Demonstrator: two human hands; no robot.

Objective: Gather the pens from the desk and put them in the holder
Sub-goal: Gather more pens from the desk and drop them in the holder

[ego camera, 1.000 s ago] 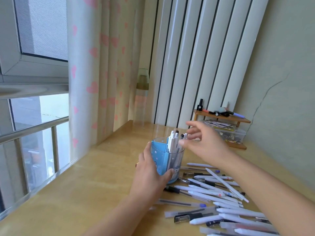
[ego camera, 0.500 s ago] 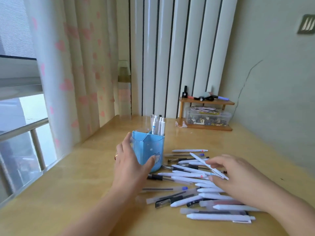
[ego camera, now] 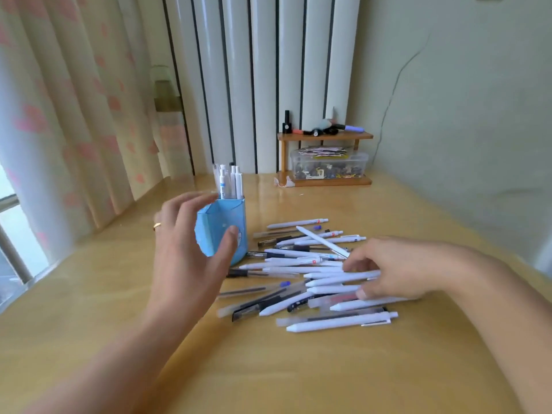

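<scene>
A pale curtain with pink hearts (ego camera: 74, 115) fills the upper left of the frame, hanging down to the yellow wooden desk (ego camera: 268, 369). The left forearm rises from the lower left corner toward the centre, ending in the left hand (ego camera: 188, 252), which cups the blue holder (ego camera: 222, 228) left of centre: fingers curved over its upper left edge, thumb laid against its lower front face, a gold ring (ego camera: 156, 225) on one finger. Whether the fingers press the holder or only hover at its rim cannot be told through the blur. Several white pens (ego camera: 228, 180) stand upright inside the holder, tops above its rim. Just right of the holder, a heap of white, clear and black pens on the desk (ego camera: 304, 270) spreads across the centre. The right forearm enters from the lower right edge and runs up-left; the right hand (ego camera: 397, 268) lies palm down on the right side of the heap, fingers loosely bent and touching pens, thumb underneath nearer the viewer; a firm grip on any one pen cannot be made out. At the upper centre-right, a small wooden shelf (ego camera: 325, 136) stands against the wall with a clear box (ego camera: 328, 165) under it
</scene>
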